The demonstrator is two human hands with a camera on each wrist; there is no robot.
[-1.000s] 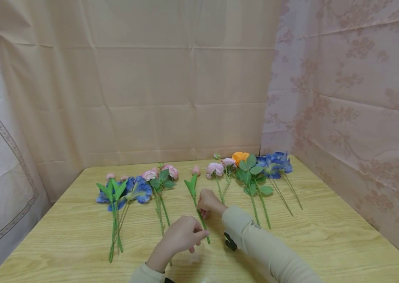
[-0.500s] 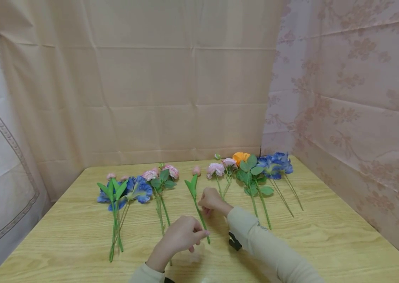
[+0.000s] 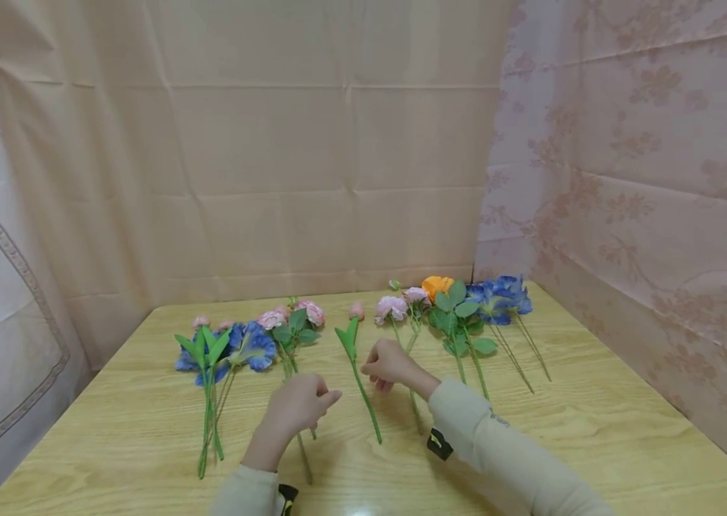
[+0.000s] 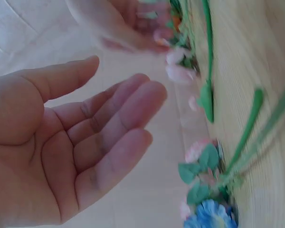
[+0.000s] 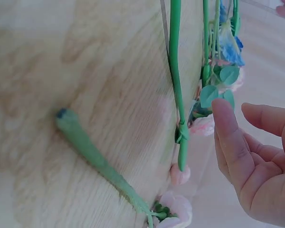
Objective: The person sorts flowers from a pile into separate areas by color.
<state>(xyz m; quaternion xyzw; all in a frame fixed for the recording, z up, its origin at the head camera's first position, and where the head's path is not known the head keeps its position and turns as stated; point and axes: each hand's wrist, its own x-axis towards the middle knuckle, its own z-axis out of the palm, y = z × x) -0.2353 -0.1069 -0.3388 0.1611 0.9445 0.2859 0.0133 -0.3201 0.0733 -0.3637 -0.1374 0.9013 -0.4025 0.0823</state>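
A single pink tulip (image 3: 352, 337) with green leaves lies on the table between my two hands. To its left, above the stems of the pink flowers (image 3: 273, 320), my left hand (image 3: 295, 408) hovers; the left wrist view shows its palm bare, with the fingers (image 4: 118, 156) loosely bent. Just right of the tulip stem is my right hand (image 3: 395, 364), over the stems of the light pink flowers (image 3: 392, 309). Its thumb and fingers (image 5: 232, 142) stand apart in the right wrist view, and nothing is held there.
Blue flowers (image 3: 253, 347) and leafy pink tulips (image 3: 205, 347) lie together at the left. Toward the right back are an orange flower (image 3: 437, 287) with green leaves and more blue flowers (image 3: 498, 297). Curtains (image 3: 337, 179) hang behind the wooden table (image 3: 144, 408).
My left hand has moved away from the tulip's stem end, to the left and slightly farther back. The right hand has drawn slightly right from the stem. The tulip stays in place.
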